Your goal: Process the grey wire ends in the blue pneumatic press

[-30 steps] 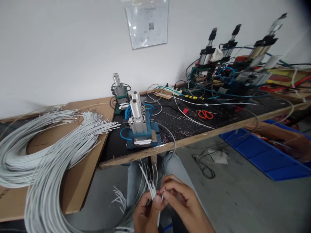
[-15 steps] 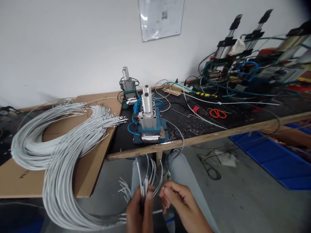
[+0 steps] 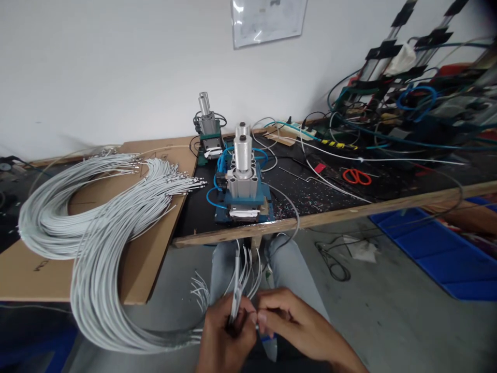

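My left hand [image 3: 227, 331] is closed around several white cables [image 3: 236, 282] that stick up out of the fist above my lap. Its thumb and forefinger meet the fingertips of my right hand [image 3: 291, 318], which is closed in a pinch. Whatever lies between the right fingertips is too small to make out. More loose white cable ends [image 3: 254, 274] hang between my knees just beyond both hands. From the left, a thick bundle of white cables [image 3: 97, 280] drops off the table and curves toward my lap, partly hidden behind my left hand.
Cardboard [image 3: 132, 282] lies under the coiled cables. A pneumatic press [image 3: 243, 181] stands at the table's front edge, a second press [image 3: 208, 127] behind it. Orange-handled scissors [image 3: 356, 176] and loose wires lie to the right. Blue bins [image 3: 423, 254] sit below the table.
My hands have come together: the right fingertips, apart from the left hand before, now meet its thumb and forefinger. The left hand has turned inward. The camera view has shifted slightly.
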The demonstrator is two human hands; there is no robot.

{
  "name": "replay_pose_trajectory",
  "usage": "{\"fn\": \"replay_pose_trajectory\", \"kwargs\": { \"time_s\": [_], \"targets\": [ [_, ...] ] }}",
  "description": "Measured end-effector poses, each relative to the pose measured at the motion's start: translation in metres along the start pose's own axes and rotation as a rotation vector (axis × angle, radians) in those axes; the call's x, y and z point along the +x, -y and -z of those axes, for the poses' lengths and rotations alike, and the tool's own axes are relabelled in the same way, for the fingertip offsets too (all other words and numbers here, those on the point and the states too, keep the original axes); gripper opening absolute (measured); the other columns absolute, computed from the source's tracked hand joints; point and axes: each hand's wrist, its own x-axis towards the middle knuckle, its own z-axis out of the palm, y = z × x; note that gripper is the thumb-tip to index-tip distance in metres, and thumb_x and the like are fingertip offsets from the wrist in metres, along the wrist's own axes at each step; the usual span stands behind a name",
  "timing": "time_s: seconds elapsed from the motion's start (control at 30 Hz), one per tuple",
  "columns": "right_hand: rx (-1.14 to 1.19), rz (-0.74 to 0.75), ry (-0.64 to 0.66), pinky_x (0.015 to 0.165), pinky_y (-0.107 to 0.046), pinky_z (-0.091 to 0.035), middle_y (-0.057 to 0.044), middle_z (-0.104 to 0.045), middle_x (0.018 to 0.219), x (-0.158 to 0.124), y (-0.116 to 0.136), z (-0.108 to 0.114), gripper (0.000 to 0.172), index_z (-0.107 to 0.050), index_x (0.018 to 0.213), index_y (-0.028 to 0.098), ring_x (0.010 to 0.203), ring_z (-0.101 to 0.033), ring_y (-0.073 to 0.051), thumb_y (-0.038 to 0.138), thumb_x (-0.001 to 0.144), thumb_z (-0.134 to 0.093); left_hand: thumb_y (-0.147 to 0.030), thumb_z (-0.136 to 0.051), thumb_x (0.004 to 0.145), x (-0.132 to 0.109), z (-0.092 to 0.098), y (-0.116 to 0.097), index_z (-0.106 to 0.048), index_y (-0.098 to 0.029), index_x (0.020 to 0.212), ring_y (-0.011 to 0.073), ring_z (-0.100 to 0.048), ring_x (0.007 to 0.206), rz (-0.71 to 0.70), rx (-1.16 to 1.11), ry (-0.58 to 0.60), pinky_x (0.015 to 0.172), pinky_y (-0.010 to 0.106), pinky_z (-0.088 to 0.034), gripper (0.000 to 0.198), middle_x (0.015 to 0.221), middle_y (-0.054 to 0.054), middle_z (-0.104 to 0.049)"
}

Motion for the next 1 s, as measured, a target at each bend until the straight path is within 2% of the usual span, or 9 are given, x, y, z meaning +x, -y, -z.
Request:
{"fn": "replay_pose_trajectory", "kwargs": {
  "time_s": [0.1, 0.17, 0.33, 0.4, 0.5, 0.57, 0.63, 0.8, 1.0],
  "targets": [
    [-0.255, 0.128, 0.077, 0.084, -0.031, -0.047, -0.005, -0.074, 0.087, -0.001, 0.003, 0.009, 0.030, -0.074, 0.085, 0.021, 0.089, -0.069, -0.023, 0.030, 0.103, -0.052, -0.001, -0.068, 0.058, 0.008, 0.011, -0.007, -0.072, -0.017, 0.053, 0.0093, -0.036, 0.046, 0.021, 0.041, 0.113, 0.048, 0.023, -0.024, 0.018, 0.046, -0.007, -0.043],
    [-0.306, 0.164, 0.025, 0.086, -0.031, -0.047, -0.005, -0.074, 0.086, 0.000, 0.000, 0.002, 0.030, -0.073, 0.083, 0.022, 0.090, -0.069, -0.023, 0.029, 0.103, -0.052, -0.002, -0.067, 0.059, 0.010, 0.011, -0.007, -0.070, -0.017, 0.053, 0.0093, -0.035, 0.045, 0.050, 0.022, 0.129, 0.047, 0.023, -0.023, 0.016, 0.045, -0.008, -0.043],
    [0.091, 0.041, -0.475, 0.048, -0.023, -0.036, 0.005, -0.045, 0.057, 0.010, -0.029, -0.055, 0.053, -0.056, 0.068, 0.020, 0.049, -0.046, -0.012, 0.053, 0.107, -0.039, -0.036, -0.062, 0.087, 0.002, -0.016, 0.007, -0.059, -0.022, 0.074, 0.0143, -0.045, 0.053, 0.096, -0.138, -0.114, 0.053, 0.025, -0.039, 0.019, 0.059, -0.007, -0.048],
    [0.128, 0.014, -0.557, 0.045, -0.023, -0.032, 0.005, -0.041, 0.060, 0.012, -0.037, -0.065, 0.056, -0.057, 0.072, 0.020, 0.050, -0.040, -0.012, 0.058, 0.107, -0.035, -0.039, -0.063, 0.088, -0.002, -0.024, 0.012, -0.055, -0.023, 0.073, 0.0142, -0.045, 0.052, 0.097, -0.199, -0.198, 0.053, 0.025, -0.040, 0.023, 0.058, -0.008, -0.046],
    [0.013, 0.093, -0.423, 0.057, -0.025, -0.036, 0.004, -0.045, 0.061, 0.008, -0.035, -0.046, 0.055, -0.058, 0.062, 0.019, 0.058, -0.046, -0.013, 0.055, 0.103, -0.048, -0.034, -0.075, 0.075, -0.003, -0.018, 0.016, -0.058, -0.022, 0.064, 0.0124, -0.042, 0.052, 0.079, -0.227, -0.184, 0.053, 0.024, -0.037, 0.024, 0.055, -0.008, -0.048],
    [-0.112, 0.154, -0.080, 0.062, -0.026, -0.037, 0.003, -0.051, 0.062, 0.004, -0.030, -0.025, 0.049, -0.066, 0.068, 0.019, 0.061, -0.052, -0.014, 0.048, 0.104, -0.051, -0.027, -0.084, 0.062, 0.000, -0.010, 0.016, -0.060, -0.021, 0.056, 0.0104, -0.038, 0.048, 0.084, -0.227, -0.144, 0.049, 0.023, -0.033, 0.025, 0.049, -0.008, -0.046],
    [-0.134, 0.163, -0.025, 0.065, -0.027, -0.038, 0.003, -0.054, 0.063, 0.003, -0.027, -0.015, 0.049, -0.067, 0.069, 0.019, 0.063, -0.054, -0.015, 0.048, 0.104, -0.050, -0.022, -0.087, 0.055, 0.003, -0.008, 0.016, -0.060, -0.020, 0.052, 0.0095, -0.036, 0.048, 0.092, -0.237, -0.132, 0.048, 0.022, -0.031, 0.027, 0.047, -0.009, -0.045],
    [0.322, -0.065, -0.502, 0.045, -0.022, -0.028, 0.007, -0.035, 0.055, 0.012, -0.032, -0.057, 0.061, -0.058, 0.066, 0.020, 0.047, -0.033, -0.011, 0.072, 0.095, -0.050, -0.045, -0.075, 0.081, 0.004, -0.033, 0.019, -0.057, -0.021, 0.066, 0.0102, -0.040, 0.047, 0.126, -0.339, -0.257, 0.047, 0.022, -0.036, 0.033, 0.051, -0.009, -0.047],
    [0.383, -0.051, -0.685, 0.046, -0.022, -0.034, 0.003, -0.045, 0.056, 0.017, -0.035, -0.086, 0.062, -0.065, 0.064, 0.017, 0.051, -0.039, -0.012, 0.073, 0.091, -0.057, -0.068, -0.076, 0.076, -0.004, -0.048, 0.023, -0.059, -0.019, 0.067, 0.0091, -0.038, 0.042, 0.133, -0.404, -0.376, 0.043, 0.021, -0.034, 0.053, 0.045, -0.010, -0.045]
  ]
}}
